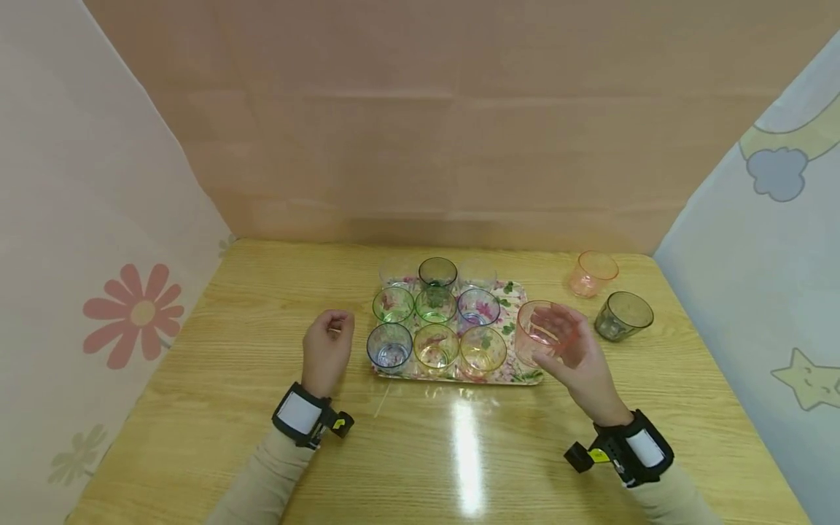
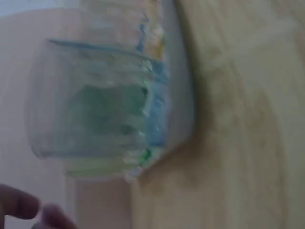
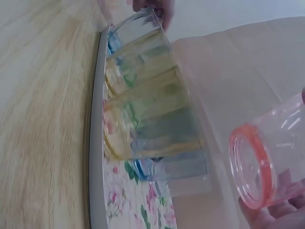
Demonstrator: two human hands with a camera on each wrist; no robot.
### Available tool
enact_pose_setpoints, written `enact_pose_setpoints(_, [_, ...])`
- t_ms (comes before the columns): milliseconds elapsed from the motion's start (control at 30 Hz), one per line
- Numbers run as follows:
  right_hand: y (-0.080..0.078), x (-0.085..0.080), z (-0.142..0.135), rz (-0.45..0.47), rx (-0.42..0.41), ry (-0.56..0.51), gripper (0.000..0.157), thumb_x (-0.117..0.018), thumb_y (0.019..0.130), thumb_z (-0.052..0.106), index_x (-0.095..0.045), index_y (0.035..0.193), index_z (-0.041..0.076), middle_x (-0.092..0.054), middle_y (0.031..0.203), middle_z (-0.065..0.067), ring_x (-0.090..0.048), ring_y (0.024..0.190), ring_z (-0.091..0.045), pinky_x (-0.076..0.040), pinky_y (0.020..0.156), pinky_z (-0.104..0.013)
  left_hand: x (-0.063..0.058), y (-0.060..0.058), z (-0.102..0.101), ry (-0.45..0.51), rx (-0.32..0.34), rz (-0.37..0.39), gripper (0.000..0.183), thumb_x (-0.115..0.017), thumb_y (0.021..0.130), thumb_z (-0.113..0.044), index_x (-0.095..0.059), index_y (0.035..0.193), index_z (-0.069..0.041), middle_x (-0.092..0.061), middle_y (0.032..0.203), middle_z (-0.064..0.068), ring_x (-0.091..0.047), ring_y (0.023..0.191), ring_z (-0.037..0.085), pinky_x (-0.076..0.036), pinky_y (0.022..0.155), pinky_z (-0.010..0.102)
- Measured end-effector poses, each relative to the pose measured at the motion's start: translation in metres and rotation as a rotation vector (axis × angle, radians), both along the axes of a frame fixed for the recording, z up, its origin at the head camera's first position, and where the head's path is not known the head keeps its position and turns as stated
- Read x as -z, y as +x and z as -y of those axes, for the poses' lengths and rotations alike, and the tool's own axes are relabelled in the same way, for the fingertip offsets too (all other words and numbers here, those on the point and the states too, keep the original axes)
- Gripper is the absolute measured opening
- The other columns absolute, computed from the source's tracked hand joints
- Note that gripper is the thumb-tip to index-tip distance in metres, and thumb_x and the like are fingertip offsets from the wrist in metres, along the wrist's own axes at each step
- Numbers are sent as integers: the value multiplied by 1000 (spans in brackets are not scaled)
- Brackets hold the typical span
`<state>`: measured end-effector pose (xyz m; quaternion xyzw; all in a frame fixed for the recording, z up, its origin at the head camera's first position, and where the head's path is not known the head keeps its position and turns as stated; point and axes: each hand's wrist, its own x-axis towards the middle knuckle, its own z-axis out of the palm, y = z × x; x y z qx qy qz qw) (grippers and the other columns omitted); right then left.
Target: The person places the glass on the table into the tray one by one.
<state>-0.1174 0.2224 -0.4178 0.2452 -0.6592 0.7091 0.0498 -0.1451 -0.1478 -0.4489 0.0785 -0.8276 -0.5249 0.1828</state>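
My right hand [image 1: 577,350] grips a pink glass [image 1: 534,335] above the right end of a floral tray [image 1: 525,292]. In the right wrist view, that pink glass [image 3: 250,167] is tilted, its thick pink base above the tray's level. My left hand [image 1: 328,354], loosely curled and holding nothing, is just left of the tray beside a blue glass [image 1: 390,346]. Two yellow glasses [image 1: 437,347] continue the front row. Behind them stand green glasses [image 1: 394,305] and a purple-blue glass [image 1: 478,308]. At the back, a dark glass [image 1: 437,273] stands between clear ones.
Right of the tray, another pink glass [image 1: 593,274] and a dark olive glass [image 1: 623,316] stand on the wooden table [image 1: 262,292]. A brown backdrop [image 1: 420,146] rises behind the table, with patterned sheets [image 1: 131,219] at both sides.
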Motion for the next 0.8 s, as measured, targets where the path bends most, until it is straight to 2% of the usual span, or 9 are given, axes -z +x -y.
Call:
enact_pose_setpoints(100, [-4, 4, -5, 13, 63, 58, 68, -53, 84, -20, -22, 143, -7, -39, 142, -21, -43, 129, -23, -40, 101, -26, 14, 0, 5, -134, 66, 126, 19, -60, 91, -15, -71, 99, -2, -67, 86, 11, -60, 72, 22, -49, 60, 34])
enact_pose_setpoints(233, [-11, 10, -10, 62, 190, 217, 67, -58, 87, -8, -23, 144, 0, -39, 142, -19, -42, 128, -19, -36, 99, -21, 29, 4, 7, -250, 208, 248, 19, -62, 89, -13, -73, 101, -3, -69, 89, 9, -63, 81, 21, -52, 69, 38])
enact_pose_setpoints(367, [-19, 16, -13, 115, 283, 390, 68, -64, 88, 7, -27, 145, 6, -41, 144, -13, -40, 126, -18, -33, 95, -31, 35, 8, 5, -294, 253, 344, 20, -64, 87, -15, -73, 103, -6, -70, 89, 4, -63, 82, 17, -51, 71, 37])
enact_pose_setpoints(467, [-24, 19, -15, 123, 298, 469, 71, -66, 88, 14, -27, 146, 6, -41, 144, -14, -38, 126, -23, -29, 92, -43, 35, 10, 4, -290, 240, 373, 22, -66, 87, -18, -74, 104, -8, -70, 88, 3, -63, 82, 17, -51, 70, 37])
enact_pose_setpoints(600, [-34, 21, -18, 127, 297, 503, 75, -67, 87, 17, -24, 146, 2, -39, 143, -21, -35, 127, -34, -29, 95, -55, 35, 10, 3, -261, 232, 379, 22, -65, 87, -21, -74, 104, -10, -70, 89, 2, -62, 82, 16, -50, 70, 37])
enact_pose_setpoints(800, [-50, 21, -20, 143, 284, 557, 81, -67, 88, 24, -20, 148, -2, -38, 140, -28, -36, 127, -40, -32, 98, -60, 38, 12, 3, -218, 246, 366, 24, -67, 85, -20, -73, 105, -7, -71, 88, 2, -64, 81, 16, -52, 73, 37])
